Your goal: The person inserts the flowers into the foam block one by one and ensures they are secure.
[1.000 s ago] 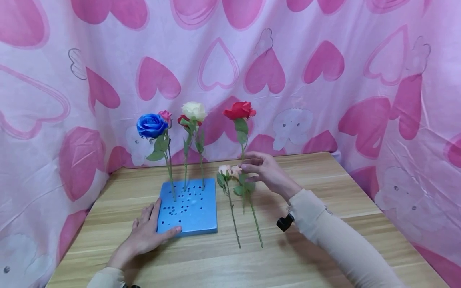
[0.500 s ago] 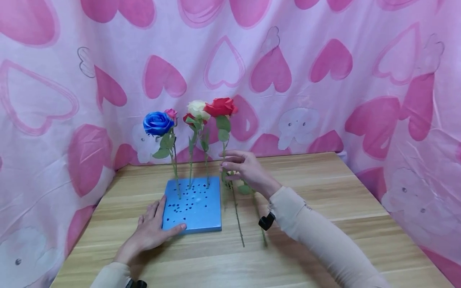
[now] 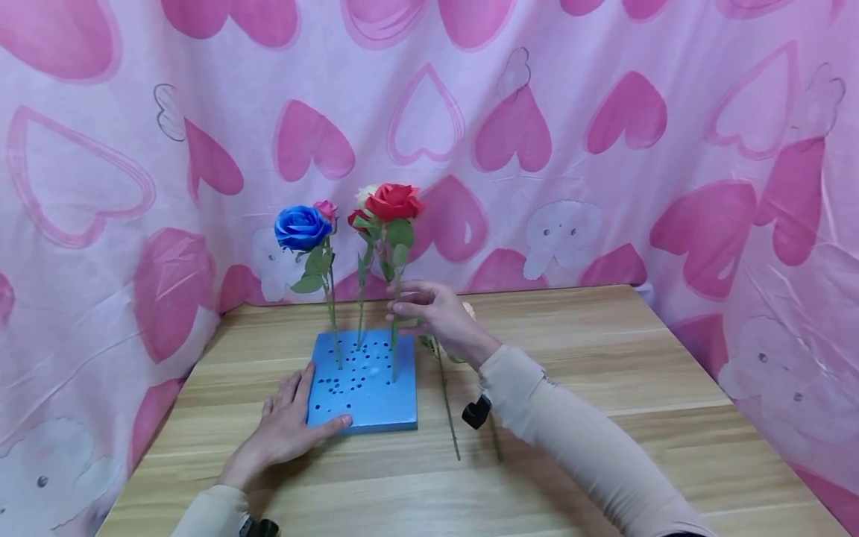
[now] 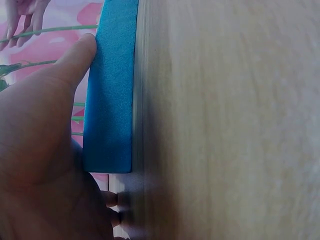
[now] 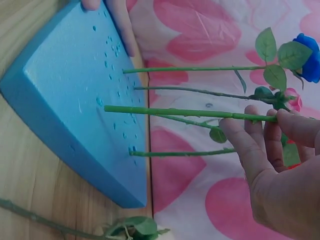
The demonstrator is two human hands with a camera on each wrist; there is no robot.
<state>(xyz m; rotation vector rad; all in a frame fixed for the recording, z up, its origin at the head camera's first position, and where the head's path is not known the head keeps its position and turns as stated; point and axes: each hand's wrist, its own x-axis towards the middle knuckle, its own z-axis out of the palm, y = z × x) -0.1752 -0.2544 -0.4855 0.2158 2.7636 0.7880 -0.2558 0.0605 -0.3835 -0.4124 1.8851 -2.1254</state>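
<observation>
My right hand (image 3: 443,317) pinches the green stem (image 5: 170,112) of a red rose (image 3: 394,201), held roughly upright above a blue foam board (image 3: 376,414) full of holes. In the right wrist view the stem's bare lower end is close to the board's top; whether it touches is hard to tell. My left hand (image 3: 285,418) rests against the board's near left corner, thumb along the front edge and fingers by the left side. Standing in the board are a blue rose (image 3: 302,228), a pink rose (image 3: 326,210), a darker red rose (image 3: 358,219) and a white rose (image 3: 365,194), partly hidden.
Right of the board two more flower stems lie on the wooden table (image 3: 604,388): a nearer stem (image 3: 448,410) and a second stem (image 3: 496,440). My right forearm partly covers them. A pink heart-patterned curtain (image 3: 429,97) hangs behind the table.
My right hand has carried the red rose leftward, from above the lying flowers to over the board. The left hand stays at the board's corner. The head view has shifted slightly.
</observation>
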